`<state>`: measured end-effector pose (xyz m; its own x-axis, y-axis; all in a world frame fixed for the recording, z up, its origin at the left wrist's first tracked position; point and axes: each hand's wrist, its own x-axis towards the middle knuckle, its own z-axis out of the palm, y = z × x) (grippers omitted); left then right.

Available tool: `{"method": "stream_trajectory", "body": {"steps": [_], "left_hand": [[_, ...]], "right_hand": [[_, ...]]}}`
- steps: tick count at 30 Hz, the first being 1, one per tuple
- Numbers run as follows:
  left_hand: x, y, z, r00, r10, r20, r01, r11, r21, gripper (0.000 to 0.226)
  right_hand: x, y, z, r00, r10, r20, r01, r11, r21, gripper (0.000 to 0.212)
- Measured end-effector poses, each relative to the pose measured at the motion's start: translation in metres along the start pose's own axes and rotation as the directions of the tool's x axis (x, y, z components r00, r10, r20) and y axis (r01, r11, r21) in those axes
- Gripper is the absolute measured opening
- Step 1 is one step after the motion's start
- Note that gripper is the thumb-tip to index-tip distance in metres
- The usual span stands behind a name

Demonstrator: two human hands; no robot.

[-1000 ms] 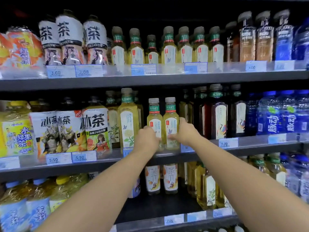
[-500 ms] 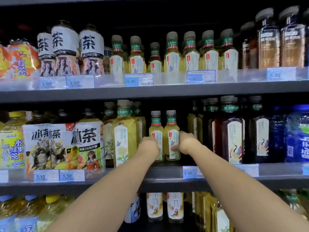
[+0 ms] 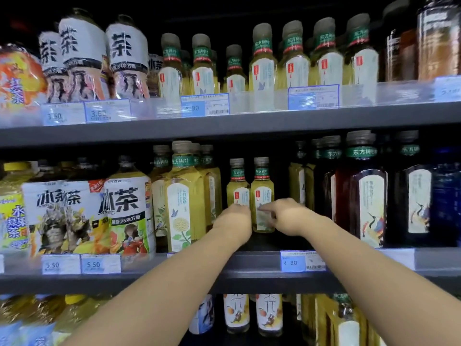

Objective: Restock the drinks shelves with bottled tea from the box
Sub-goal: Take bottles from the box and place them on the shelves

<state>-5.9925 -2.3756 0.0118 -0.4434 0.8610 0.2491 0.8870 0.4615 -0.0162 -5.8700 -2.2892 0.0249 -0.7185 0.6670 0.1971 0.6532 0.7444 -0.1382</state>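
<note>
On the middle shelf (image 3: 249, 278), the left hand (image 3: 233, 222) grips the left tea bottle (image 3: 238, 191); the right hand (image 3: 287, 217) clasps the right tea bottle (image 3: 262, 193), both upright.

Two 5.50 price tags (image 3: 61, 264) low left, a 4.80 price tag (image 3: 302, 260) centre-right. Big iced-tea bottles (image 3: 124, 211) with cartoon labels at left, yellow fruit-tea bottle (image 3: 12, 216) beside them. Dark crane-label bottles (image 3: 369, 196) right, blue bottles (image 3: 446, 196) far right. Orange-label bottle (image 3: 17, 78) top left, brown bottles (image 3: 436, 41) top right.
</note>
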Motion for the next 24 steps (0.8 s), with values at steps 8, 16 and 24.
{"method": "stream_trajectory", "body": {"steps": [8,16,24], "left_hand": [[0.021,-0.009,-0.005,0.989,-0.002,0.149,-0.010,0.997,0.082,0.053],[0.030,-0.011,0.004,0.940,0.055,0.338,-0.127,0.973,0.194,0.076],[0.002,-0.010,-0.018,0.972,0.128,0.198,-0.133,0.991,0.010,0.049]], "right_hand": [[0.036,0.015,0.003,0.987,0.048,0.152,-0.024,0.987,-0.156,0.064],[0.070,0.011,0.016,0.972,0.121,0.203,-0.076,0.973,-0.219,0.080],[0.044,-0.009,0.002,0.987,0.113,0.118,-0.085,0.972,-0.217,0.070]]}}
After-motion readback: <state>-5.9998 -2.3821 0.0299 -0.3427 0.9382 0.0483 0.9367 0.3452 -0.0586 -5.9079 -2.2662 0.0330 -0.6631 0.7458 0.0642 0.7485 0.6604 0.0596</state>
